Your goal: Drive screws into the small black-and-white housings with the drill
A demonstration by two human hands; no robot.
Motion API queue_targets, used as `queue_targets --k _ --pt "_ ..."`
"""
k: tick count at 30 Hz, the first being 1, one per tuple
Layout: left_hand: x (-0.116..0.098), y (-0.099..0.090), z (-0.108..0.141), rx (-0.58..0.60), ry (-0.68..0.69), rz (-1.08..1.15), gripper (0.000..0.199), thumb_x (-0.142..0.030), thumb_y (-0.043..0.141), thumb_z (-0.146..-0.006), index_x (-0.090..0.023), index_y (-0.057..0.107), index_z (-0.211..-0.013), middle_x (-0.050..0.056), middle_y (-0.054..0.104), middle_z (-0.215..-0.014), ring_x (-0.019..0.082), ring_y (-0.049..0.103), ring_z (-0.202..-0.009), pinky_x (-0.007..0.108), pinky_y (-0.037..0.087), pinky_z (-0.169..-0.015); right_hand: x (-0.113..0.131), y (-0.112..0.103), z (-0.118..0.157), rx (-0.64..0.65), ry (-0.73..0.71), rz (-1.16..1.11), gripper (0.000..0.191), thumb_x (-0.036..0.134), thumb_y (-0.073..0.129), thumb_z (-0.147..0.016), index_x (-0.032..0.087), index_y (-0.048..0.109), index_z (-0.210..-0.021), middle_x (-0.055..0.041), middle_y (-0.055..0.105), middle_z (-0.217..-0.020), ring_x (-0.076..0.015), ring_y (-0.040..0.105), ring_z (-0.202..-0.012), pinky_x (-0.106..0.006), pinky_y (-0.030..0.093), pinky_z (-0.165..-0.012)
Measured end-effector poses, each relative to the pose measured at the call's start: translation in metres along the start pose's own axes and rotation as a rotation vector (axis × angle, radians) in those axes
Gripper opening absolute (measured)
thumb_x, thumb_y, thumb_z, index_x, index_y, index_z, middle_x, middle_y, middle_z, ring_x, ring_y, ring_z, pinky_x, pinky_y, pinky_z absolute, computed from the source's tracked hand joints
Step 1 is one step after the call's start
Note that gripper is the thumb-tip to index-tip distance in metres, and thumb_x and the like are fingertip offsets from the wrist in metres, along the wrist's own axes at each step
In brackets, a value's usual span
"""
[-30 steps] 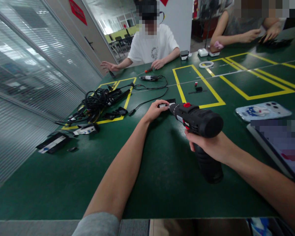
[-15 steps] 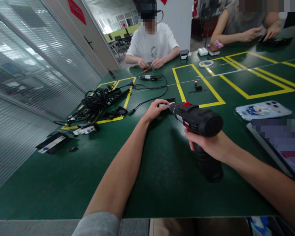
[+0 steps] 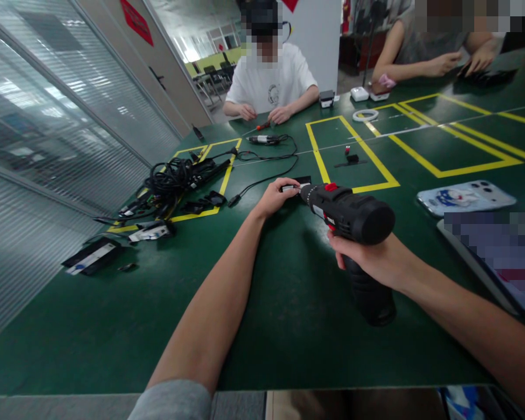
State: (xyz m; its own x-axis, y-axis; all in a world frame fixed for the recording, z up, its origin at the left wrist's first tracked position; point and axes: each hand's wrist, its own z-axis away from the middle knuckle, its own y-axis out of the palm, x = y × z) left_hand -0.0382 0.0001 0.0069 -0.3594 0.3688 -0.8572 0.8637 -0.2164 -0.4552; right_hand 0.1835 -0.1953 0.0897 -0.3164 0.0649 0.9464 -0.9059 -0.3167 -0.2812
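Observation:
My right hand [image 3: 376,256] is wrapped round the grip of a black cordless drill [image 3: 350,210] with red switches. The drill points away and to the left, its chuck close to the fingers of my left hand [image 3: 276,197]. Those fingers are closed on a small black piece with a light strip [image 3: 305,182], lying on the green table [image 3: 192,326]. Most of that piece is hidden by my fingers and the drill's front end, so I cannot tell exactly where the tip touches.
Left lies a heap of black cables [image 3: 170,181], with a flat black box [image 3: 91,255] nearer. A phone [image 3: 466,197] and a tablet-like device [image 3: 499,256] are at the right. A white-shirted person [image 3: 271,81] sits opposite near a screwdriver [image 3: 263,126]; another person [image 3: 437,58] sits at far right.
My hands and the drill hold nearly the same pose. Across the table, the white-shirted person's one hand has drawn slightly back from the screwdriver. The view has shifted very slightly.

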Motion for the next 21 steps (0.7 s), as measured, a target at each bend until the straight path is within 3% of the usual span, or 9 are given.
queue_targets --k 7,21 --pt "0.0040 -0.0004 -0.0010 0.009 -0.002 0.017 0.031 -0.035 0.068 -0.075 -0.017 0.071 -0.100 0.005 0.068 -0.106 0.017 0.060 -0.094 0.030 0.046 -0.090 0.0001 -0.0008 -0.0003 0.011 0.002 -0.008 0.006 0.026 0.061 -0.081 0.021 0.060 -0.078 0.0005 0.064 -0.059 -0.0173 0.061 -0.058 -0.034 0.047 -0.064" --pt "0.0065 0.0001 -0.0030 0.004 -0.001 0.014 0.030 -0.034 0.068 -0.074 -0.017 0.071 -0.099 0.005 0.068 -0.106 0.017 0.060 -0.094 0.031 0.046 -0.090 -0.0007 -0.0014 0.0000 0.015 0.031 0.003 0.016 0.029 0.062 -0.083 0.021 0.057 -0.069 0.0004 0.064 -0.059 -0.0156 0.058 -0.057 -0.033 0.047 -0.062"
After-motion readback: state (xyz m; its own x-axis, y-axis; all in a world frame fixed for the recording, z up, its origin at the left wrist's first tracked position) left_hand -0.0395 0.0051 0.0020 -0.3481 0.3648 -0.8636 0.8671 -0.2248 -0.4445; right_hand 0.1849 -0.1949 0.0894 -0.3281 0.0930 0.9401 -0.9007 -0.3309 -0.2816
